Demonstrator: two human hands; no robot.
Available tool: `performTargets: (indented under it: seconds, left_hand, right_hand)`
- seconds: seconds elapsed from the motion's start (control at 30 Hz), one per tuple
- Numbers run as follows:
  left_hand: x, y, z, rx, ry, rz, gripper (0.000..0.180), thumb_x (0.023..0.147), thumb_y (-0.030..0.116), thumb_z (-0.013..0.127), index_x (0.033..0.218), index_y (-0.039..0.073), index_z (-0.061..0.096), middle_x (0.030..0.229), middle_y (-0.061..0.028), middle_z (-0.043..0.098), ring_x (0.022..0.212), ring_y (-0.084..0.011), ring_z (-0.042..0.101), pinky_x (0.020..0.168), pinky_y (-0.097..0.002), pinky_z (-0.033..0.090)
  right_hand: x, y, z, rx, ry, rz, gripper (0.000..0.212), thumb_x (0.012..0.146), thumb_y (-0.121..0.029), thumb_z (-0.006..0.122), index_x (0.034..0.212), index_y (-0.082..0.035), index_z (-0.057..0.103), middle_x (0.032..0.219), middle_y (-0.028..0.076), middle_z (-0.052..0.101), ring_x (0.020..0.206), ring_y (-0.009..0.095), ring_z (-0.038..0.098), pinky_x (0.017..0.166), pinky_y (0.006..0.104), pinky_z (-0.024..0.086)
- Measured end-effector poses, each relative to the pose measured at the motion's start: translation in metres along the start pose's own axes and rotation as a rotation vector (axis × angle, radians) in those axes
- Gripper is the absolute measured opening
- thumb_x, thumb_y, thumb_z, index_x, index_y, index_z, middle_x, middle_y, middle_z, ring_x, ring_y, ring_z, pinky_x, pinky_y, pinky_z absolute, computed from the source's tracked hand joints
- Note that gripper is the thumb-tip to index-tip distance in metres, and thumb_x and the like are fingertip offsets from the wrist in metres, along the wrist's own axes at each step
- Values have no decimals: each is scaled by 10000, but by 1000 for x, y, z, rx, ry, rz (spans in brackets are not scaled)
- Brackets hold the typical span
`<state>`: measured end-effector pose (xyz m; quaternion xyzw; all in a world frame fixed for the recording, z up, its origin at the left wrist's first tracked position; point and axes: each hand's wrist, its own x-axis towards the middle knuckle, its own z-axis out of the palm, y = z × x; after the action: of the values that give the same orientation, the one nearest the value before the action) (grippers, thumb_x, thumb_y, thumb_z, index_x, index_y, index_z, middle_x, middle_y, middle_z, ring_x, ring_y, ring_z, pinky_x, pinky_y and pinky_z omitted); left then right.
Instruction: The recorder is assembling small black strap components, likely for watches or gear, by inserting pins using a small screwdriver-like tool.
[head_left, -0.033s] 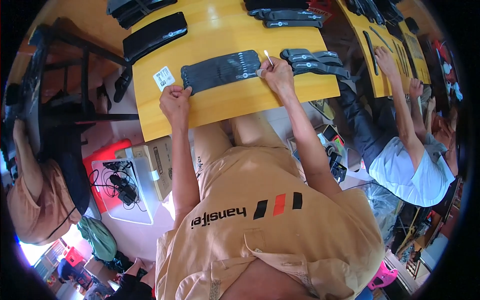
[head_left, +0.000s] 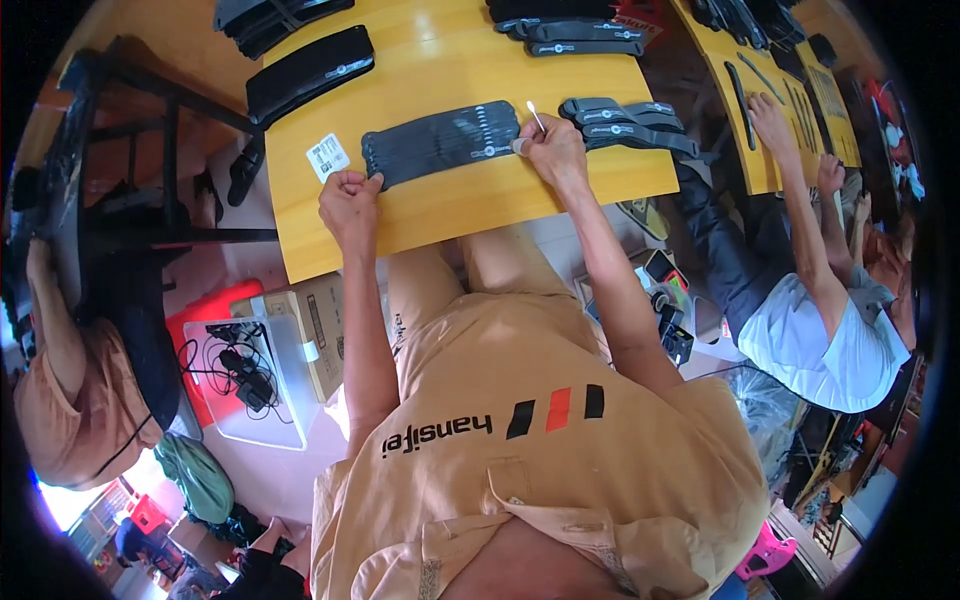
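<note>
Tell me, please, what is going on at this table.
A flat row of dark straps lies on a yellow table. The person's left hand is at the row's near left corner, beside a white label. The right hand, by the row's right end, holds what looks like a cotton swab.

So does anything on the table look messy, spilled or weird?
A bit: the pile of dark straps beyond the right hand is unevenly fanned, with ends poking past the edge of the yellow table. The row of dark strips by the left hand lies flat. I see no spill.
</note>
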<state>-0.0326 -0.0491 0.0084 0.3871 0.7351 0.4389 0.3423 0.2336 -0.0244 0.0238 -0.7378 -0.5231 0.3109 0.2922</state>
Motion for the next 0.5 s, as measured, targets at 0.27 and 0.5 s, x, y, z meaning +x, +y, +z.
performTargets:
  seconds: [0.27,0.5]
  left_hand:
    - [7,0,-4,-145,-63,14,120,753,51,638,772,41,520,547,-11,495,374,-92,428,350,-227,330]
    - [8,41,1,509,128,176,360,804,339,550,808,-14,624,788,-253,621,770,-396,607,719,-445,469]
  right_hand:
    - [5,12,-1,5,88,-114,83,697,-136,577,707,-66,620,675,136,622,693,318,611,661,394,470]
    - [-35,6,-8,-249,271,-215,86,758,-111,548,817,-53,571,733,187,610,680,390,590,597,489,452]
